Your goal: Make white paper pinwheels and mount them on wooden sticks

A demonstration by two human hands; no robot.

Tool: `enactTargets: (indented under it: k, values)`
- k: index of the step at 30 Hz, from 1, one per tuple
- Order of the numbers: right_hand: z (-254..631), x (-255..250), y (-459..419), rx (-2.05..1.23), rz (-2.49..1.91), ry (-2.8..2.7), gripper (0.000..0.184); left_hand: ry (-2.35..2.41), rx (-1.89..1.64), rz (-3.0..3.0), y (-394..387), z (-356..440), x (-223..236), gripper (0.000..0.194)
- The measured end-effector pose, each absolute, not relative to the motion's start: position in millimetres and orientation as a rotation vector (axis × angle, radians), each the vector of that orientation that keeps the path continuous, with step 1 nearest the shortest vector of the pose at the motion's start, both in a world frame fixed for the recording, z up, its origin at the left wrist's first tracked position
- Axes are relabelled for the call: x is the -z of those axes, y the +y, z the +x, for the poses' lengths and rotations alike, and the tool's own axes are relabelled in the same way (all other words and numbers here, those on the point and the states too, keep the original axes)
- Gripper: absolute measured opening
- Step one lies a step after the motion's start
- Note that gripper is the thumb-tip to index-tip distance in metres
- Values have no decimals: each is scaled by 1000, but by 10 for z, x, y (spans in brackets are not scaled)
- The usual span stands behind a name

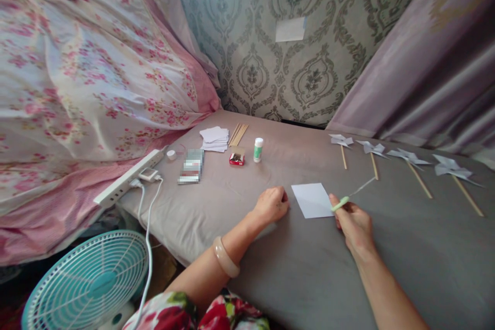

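Note:
A white square of paper (313, 199) lies flat on the grey table (294, 273). My left hand (271, 204) rests curled into a loose fist just left of the paper, with nothing visible in it. My right hand (353, 224) is closed on the green handle of a thin tool (340, 204) at the paper's right edge. A pale, blurred streak runs from the handle up to the right; I cannot tell what the tool is.
Several paper pinwheels on wooden sticks (410, 161) lie along the right. At the back are a stack of white paper (214, 139), loose sticks (238, 134), a glue bottle (258, 149) and a small red box (237, 158). A power strip (129, 178) and a teal fan (88, 281) are at the left.

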State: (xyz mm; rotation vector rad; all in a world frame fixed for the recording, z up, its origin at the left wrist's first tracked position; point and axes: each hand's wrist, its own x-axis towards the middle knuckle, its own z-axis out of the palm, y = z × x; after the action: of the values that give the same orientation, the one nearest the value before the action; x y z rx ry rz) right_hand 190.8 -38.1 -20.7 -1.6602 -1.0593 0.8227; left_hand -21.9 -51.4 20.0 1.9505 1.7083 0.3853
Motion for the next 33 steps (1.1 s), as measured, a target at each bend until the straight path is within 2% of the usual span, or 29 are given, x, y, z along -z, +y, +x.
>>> enactTargets:
  k: [7, 12, 17, 22, 26, 29, 33]
  values:
    - [1912, 201, -403, -810, -1638, -1110, 46, 1709, -382, 1872, -642, -561, -296, 14]
    - [1936, 242, -397, -806, -1628, -1156, 46, 1799, -527, 1816, -750, -1001, -341, 17]
    - [1978, 323, -371, -778, -1626, -1193, 47, 1822, -562, 1860, -864, -1403, -315, 45]
    - [1966, 302, -392, -778, -1646, -1188, 47, 1991, -824, 1898, -879, -1757, -183, 15]
    - [1967, 283, -400, -757, -1668, -1217, 46, 2504, -1009, 1704, -782, -2129, -90, 26]
    - [1994, 317, -378, -723, -1695, -1246, 45, 2805, -901, 1563, -730, -2381, -65, 42]
    - [2036, 379, -345, -677, -1734, -1265, 46, 2915, -714, 1489, -728, -2541, -54, 54]
